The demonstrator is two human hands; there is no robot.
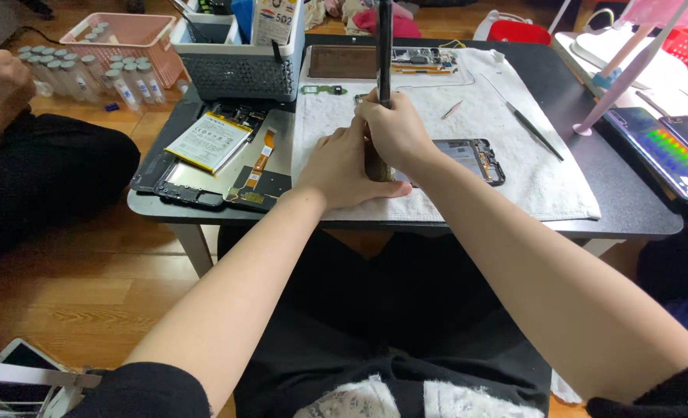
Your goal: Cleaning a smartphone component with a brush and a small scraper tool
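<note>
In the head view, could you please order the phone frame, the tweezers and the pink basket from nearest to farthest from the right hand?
From the right hand:
1. Phone frame, just right of it on the white cloth.
2. Tweezers, farther right.
3. Pink basket, far left, off the table.

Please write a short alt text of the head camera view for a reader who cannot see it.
Two bare hands work on an opened phone on a white cloth: the right hand grips an upright dark tool, the left hand rests beside it. A battery lies left.

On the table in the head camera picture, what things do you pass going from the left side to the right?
Battery → orange ribbon cable → left hand → right hand → phone frame → tweezers → lit-up phone.
</note>
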